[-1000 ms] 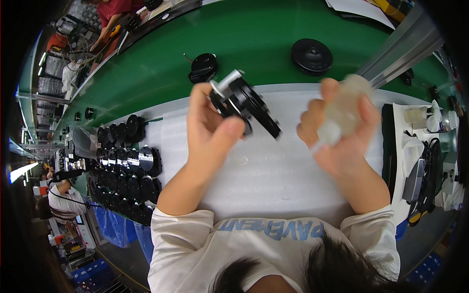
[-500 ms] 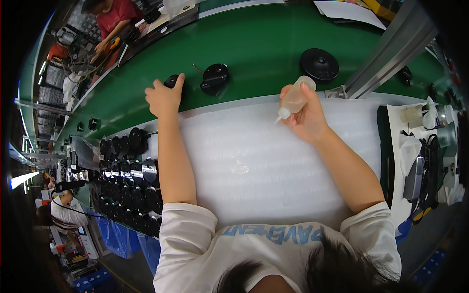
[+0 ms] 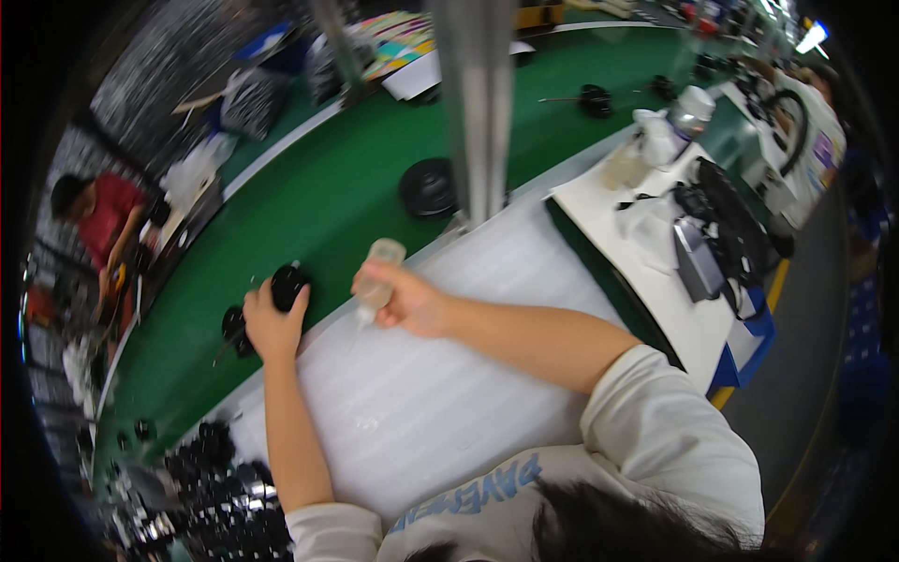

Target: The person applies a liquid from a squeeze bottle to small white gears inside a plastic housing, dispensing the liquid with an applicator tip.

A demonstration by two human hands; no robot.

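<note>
My left hand [image 3: 273, 330] is at the green bench surface with thumb and fingers curved round a black round part [image 3: 291, 284]. A second black part [image 3: 236, 330] with a thin wire lies just left of that hand. My right hand [image 3: 412, 302] grips a translucent squeeze bottle [image 3: 382, 267], tilted with its white nozzle down over the white foam sheet [image 3: 440, 384]. Beyond the bottle, a flat black disc [image 3: 427, 188] rests on the green surface. The picture is blurred by motion, so small details of the parts are unclear.
A metal post [image 3: 479, 122] rises behind the foam sheet. On the right, a white board [image 3: 646, 272] bears a grey box [image 3: 698, 260], black cables and bottles. Many black parts [image 3: 211, 450] stand at the lower left. A person in red [image 3: 112, 220] works at the far left.
The view has swung to the right. My left hand has gone from the left black part to the one right of it. The bottle stays in my right hand, nearer the left one.
</note>
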